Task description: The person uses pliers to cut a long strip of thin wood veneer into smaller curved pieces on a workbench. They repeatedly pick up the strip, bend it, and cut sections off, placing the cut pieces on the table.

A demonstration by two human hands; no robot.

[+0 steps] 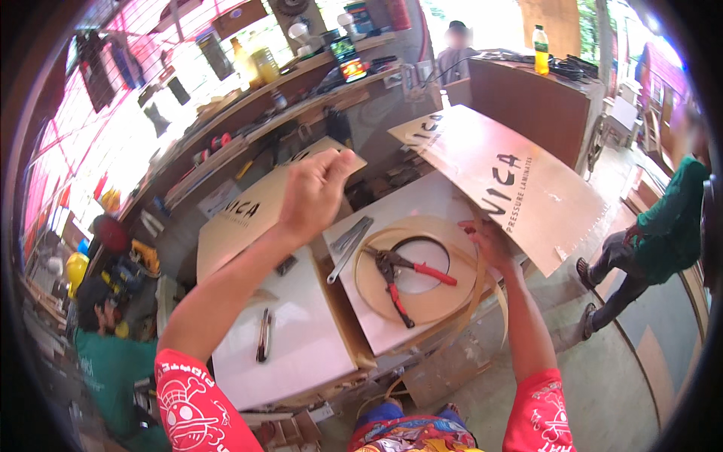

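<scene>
My left hand (315, 192) is raised in a closed fist near the corner of a brown-backed laminate sheet (241, 218); what it holds, if anything, is hidden. My right hand (493, 245) is closed at the lower left edge of a second brown laminate sheet (546, 181), which tilts out past the table; its fingers are partly hidden. Beside that hand a roll of edge banding (373, 290) lies flat, its loose end trailing off to the right. Red-handled pliers (392, 275) rest across the roll. To their left lie a metal tool (348, 248) and a utility knife (263, 335).
White panels (301, 324) form the work surface, a gap running between them. Crowded shelves (286, 113) stand behind. A brown counter (527, 98) bears a yellow bottle (541, 51). One person in green (666, 218) stands right; another (113, 369) is low at left.
</scene>
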